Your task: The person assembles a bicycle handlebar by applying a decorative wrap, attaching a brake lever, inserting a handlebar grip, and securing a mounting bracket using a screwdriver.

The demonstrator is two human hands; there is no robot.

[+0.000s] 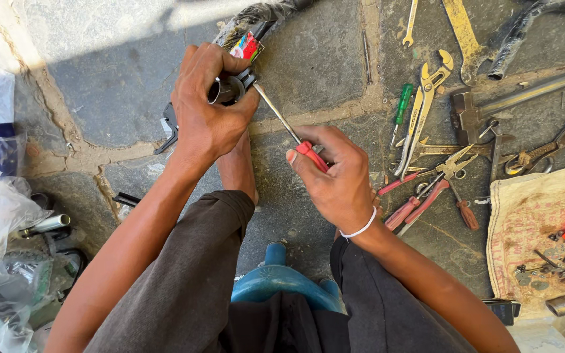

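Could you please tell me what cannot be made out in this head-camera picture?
- Head view: the screwdriver tip is hidden inside the black fitting, gripped by the left hand.
- Its red handle is mostly covered by the right hand.
- The blue stool is largely hidden by the legs.

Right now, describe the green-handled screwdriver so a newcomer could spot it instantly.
Look at the tools scattered on the stone floor, right of the hands. The green-handled screwdriver lies just left of the yellow pliers, tip pointing toward the person. It has the only green handle; nearby handles are red or yellow.
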